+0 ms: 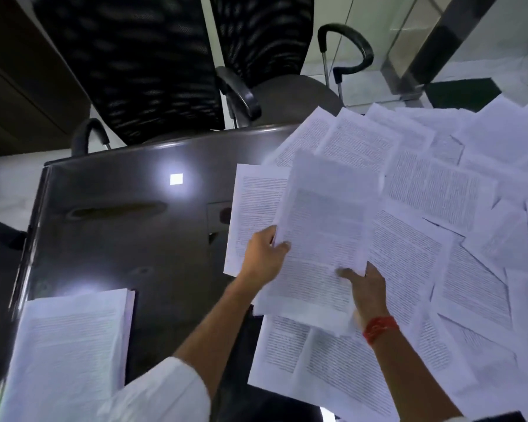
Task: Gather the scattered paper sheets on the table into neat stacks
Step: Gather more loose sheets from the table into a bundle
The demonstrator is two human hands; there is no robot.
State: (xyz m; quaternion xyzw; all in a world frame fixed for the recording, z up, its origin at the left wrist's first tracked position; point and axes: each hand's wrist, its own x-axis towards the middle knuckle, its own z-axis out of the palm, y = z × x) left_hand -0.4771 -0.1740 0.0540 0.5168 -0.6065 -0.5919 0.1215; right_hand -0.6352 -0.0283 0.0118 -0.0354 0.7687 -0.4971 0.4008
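Looking over the dark glossy surface [128,226], I see the biggest risk in the wide spread of scattered sheets [433,208] on the right: they overlap at every angle and some reach the far edge, so a careless sweep could send a few sliding off toward the black mesh chairs [141,71] or the floor. The slick top would make that easy.

Next is the finished stack [70,345] at my near left, apart from the mess. It sits close to the near edge, and dropping a new batch on it crookedly could knock it askew or push its top pages over.

Then the bundle [320,245] I hold above the scatter. My left hand [264,257] grips its left edge with the thumb on top, and my right hand [368,290] pinches its lower edge, fingers under and thumb over. The pages look loosely aligned, so a slack grip could let inner sheets slip out and fan back onto the pile.

Smallest, the red thread [378,328] on my right wrist might snag a page corner as I reach across.
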